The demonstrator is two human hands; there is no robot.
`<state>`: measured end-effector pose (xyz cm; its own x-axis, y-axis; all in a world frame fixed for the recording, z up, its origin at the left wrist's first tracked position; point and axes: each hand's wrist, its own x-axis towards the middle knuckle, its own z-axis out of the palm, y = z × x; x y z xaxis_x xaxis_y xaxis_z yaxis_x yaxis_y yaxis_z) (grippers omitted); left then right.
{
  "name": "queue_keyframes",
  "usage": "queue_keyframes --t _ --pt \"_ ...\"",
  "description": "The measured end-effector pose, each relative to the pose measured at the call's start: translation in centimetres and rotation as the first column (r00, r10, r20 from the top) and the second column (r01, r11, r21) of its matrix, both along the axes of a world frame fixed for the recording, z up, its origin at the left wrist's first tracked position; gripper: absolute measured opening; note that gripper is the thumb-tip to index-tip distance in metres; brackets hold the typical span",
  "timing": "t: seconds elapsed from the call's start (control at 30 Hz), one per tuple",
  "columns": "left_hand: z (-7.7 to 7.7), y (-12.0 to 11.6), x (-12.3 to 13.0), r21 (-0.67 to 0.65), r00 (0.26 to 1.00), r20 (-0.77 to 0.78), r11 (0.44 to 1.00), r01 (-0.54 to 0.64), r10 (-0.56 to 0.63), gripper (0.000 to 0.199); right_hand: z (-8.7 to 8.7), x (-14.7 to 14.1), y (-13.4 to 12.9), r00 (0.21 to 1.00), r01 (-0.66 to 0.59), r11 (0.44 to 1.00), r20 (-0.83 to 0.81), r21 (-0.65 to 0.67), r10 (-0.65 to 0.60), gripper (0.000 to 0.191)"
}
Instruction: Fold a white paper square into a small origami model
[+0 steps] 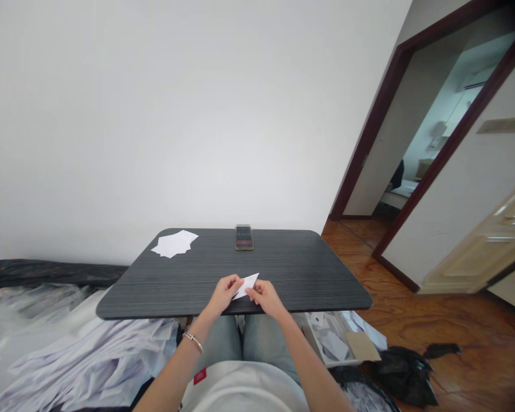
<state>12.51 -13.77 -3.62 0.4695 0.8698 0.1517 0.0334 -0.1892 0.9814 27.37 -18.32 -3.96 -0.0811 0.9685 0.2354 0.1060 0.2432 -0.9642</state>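
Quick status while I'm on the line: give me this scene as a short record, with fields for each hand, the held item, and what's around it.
left hand: left hand pinches one side of the folded white paper
right hand: right hand pinches the other side
work surface: dark wood-grain tabletop
on surface: stack of white paper sheets; smartphone
wrist: silver bracelet on left
below, left: heap of white sheets
below, right: box of paper pieces; black plastic bag

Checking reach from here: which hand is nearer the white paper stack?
Left: the left hand is below and right of the white paper stack; the right hand is farther right still.
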Motion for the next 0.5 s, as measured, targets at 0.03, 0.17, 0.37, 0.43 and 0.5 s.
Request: queue_keyframes --t 0.03,0.17,0.37,0.43,0.5 --pt "0.01 0.01 0.00 0.004 1.000 -0.002 1.000 0.002 -0.002 0.037 0.02 0.00 -0.05 1.000 -0.003 1.000 -0.001 -0.009 0.003 0.025" --pt "0.10 0.00 -0.06 0.013 1.000 -0.010 1.000 0.014 -0.014 0.038 0.15 0.02 -0.19 1.000 0.005 1.000 -0.008 -0.016 -0.006 0.035" --pt "0.05 0.03 -0.12 0.012 0.999 -0.016 0.999 0.035 -0.035 0.039 0.20 0.22 0.10 0.995 -0.009 1.000 -0.103 0.007 0.009 0.020" --pt "0.02 0.06 -0.08 0.010 0.999 -0.019 0.999 0.043 -0.042 0.039 0.04 0.30 0.28 0.992 0.004 1.000 -0.125 -0.009 -0.005 0.021" --pt "-0.02 0.08 -0.04 0.011 0.999 -0.021 0.999 0.048 -0.047 0.039 -0.10 0.36 0.38 0.989 0.026 0.999 -0.147 -0.031 -0.030 0.023"
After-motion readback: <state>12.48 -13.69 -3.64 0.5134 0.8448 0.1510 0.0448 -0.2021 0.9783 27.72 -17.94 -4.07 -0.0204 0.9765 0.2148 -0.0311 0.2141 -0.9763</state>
